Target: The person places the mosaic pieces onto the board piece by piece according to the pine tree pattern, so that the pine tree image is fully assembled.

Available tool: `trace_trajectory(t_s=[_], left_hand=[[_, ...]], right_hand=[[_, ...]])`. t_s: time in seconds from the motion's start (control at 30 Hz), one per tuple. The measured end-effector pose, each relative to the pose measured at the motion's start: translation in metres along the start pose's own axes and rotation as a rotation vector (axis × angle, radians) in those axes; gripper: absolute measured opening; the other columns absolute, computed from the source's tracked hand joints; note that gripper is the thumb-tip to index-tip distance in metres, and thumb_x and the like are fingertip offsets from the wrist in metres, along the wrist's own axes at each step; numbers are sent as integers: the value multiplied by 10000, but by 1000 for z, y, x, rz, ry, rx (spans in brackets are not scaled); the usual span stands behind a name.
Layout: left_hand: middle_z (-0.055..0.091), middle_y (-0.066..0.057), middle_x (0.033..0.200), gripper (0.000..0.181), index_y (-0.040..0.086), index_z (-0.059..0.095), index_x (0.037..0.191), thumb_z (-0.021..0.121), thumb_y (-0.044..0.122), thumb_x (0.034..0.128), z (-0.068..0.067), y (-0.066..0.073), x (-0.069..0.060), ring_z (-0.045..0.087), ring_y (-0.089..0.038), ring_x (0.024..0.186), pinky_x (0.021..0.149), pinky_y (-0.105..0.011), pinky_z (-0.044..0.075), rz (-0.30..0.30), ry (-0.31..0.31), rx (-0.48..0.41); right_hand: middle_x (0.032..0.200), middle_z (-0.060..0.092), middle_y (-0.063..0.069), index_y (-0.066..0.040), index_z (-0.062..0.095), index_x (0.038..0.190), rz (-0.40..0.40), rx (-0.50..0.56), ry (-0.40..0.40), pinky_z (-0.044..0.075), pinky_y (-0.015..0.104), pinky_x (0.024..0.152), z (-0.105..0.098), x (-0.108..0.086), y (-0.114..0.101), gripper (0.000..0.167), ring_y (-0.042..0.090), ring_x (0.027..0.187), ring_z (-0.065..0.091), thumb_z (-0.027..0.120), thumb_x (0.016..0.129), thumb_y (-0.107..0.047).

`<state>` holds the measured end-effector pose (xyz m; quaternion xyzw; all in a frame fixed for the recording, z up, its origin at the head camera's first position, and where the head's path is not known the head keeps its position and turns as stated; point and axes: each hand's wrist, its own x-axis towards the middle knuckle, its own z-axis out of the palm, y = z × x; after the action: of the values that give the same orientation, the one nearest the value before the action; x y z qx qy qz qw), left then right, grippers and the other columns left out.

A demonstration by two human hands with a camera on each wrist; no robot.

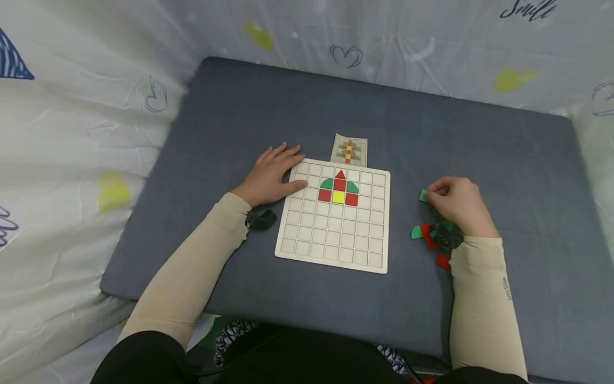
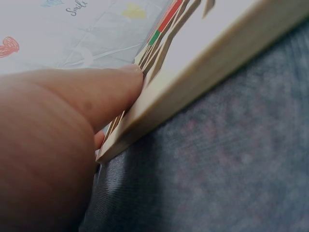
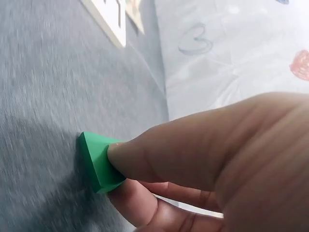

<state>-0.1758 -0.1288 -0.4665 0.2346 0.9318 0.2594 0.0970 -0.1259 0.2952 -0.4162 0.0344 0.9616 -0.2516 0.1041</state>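
Observation:
A pale wooden grid board (image 1: 331,234) lies on the grey surface. Near its top, a red triangle (image 1: 340,175), red squares, a yellow square (image 1: 338,197) and two green rounded pieces (image 1: 352,187) fill some cells. My left hand (image 1: 271,176) rests spread at the board's upper left corner; in the left wrist view its thumb (image 2: 113,89) touches the rim. Right of the board, my right hand (image 1: 458,202) pinches a green piece (image 3: 92,162) between thumb and finger, close above or on the cloth. Its full outline is partly covered by the thumb.
A small pattern card (image 1: 349,149) sits against the board's far edge. Loose green (image 1: 417,232) and red pieces (image 1: 443,261) lie under and beside my right wrist, some hidden by it. White printed curtains (image 1: 408,48) border the grey table (image 1: 268,101).

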Motion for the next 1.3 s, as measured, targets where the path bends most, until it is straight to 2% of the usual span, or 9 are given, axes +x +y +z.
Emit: trace_trajectory(t_s=[0.4, 0.57, 0.83, 1.13, 1.3], left_hand=[[275, -57, 1732, 746, 149, 424, 1629, 631, 537, 1026, -2, 2, -1, 102, -281, 1637, 1325, -452, -21, -6, -3, 3], [268, -60, 1735, 757, 147, 420, 1631, 632, 546, 1023, -3, 2, -1, 95, -279, 1638, 1326, -453, -21, -10, -8, 1], [261, -60, 1738, 763, 142, 413, 1634, 632, 543, 1023, -2, 0, -1, 89, -285, 1638, 1325, -467, -19, -2, -12, 0], [260, -63, 1737, 763, 143, 413, 1634, 631, 546, 1024, -2, 0, -1, 92, -281, 1638, 1325, -467, -23, -3, -10, 2], [265, -64, 1736, 762, 145, 416, 1633, 634, 544, 1022, -1, 0, 0, 91, -280, 1638, 1324, -469, -24, -4, -9, -1]], right_hand=[[927, 726, 146, -17, 751, 1070, -47, 25, -18, 474, 340, 619, 9, 0, -28, 253, 232, 717, 596, 681, 988, -246], [921, 720, 142, -21, 737, 1049, -111, 31, -30, 483, 358, 688, 12, 2, -41, 213, 249, 769, 616, 686, 983, -217], [913, 701, 135, -38, 719, 1057, -147, 2, -88, 474, 356, 587, 15, 9, -64, 183, 240, 671, 584, 660, 992, -199], [978, 687, 138, -44, 679, 1151, -169, 59, -183, 477, 367, 600, 23, 10, -81, 242, 251, 694, 572, 698, 994, -227], [955, 685, 133, -45, 677, 1129, -181, 74, -225, 467, 356, 576, 29, 7, -86, 234, 240, 662, 562, 701, 992, -233]])
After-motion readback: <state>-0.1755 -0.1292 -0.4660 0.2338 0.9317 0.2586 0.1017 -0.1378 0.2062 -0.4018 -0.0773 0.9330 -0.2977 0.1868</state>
